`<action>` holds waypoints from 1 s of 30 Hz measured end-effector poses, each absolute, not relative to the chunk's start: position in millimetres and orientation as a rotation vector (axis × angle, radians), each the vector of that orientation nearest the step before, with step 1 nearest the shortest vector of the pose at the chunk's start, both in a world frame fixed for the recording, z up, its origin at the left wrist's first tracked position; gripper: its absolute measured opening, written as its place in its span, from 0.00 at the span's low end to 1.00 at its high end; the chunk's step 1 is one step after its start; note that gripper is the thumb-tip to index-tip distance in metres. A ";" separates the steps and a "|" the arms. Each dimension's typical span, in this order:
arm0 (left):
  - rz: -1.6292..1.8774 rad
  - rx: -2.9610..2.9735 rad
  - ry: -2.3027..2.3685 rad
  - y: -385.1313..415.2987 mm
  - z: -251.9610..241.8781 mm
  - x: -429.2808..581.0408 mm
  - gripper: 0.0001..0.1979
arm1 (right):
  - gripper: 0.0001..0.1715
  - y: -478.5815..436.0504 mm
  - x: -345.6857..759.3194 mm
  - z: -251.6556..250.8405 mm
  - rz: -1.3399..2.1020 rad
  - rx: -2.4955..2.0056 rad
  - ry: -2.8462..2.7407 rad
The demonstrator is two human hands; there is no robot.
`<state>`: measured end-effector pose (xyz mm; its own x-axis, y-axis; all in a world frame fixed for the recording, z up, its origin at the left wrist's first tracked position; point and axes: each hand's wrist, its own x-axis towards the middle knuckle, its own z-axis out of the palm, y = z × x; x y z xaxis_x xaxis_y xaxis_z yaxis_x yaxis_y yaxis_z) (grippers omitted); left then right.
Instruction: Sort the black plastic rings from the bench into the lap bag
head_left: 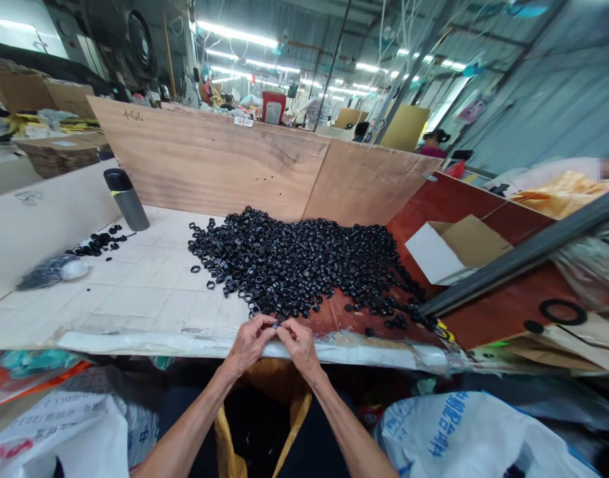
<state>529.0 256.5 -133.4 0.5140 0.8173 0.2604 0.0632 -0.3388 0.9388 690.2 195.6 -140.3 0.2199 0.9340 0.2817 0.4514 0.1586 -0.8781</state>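
My left hand [249,342] and my right hand [297,344] meet at the front edge of the table, fingertips pinched together. Between them is a small black ring-shaped part [275,325], held by both and mostly covered by the fingers. Just beyond my hands spreads a large pile of small black ring-like parts [304,265], with a few loose ones at its left side. Below my hands, an open yellow bag [224,438] lies between my legs, its inside dark.
A grey bottle [129,202] stands at the left near a plastic bag of black parts [45,271]. Wooden boards [224,159] wall the back. An open carton [434,252] and a slanting metal bar [513,255] are at the right. White sacks [463,431] flank my legs.
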 end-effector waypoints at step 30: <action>0.829 1.410 0.792 165.4 -148.0 506.6 0.11 | 0.19 97.3 648.8 -164.5 1.131 -1.292 -0.882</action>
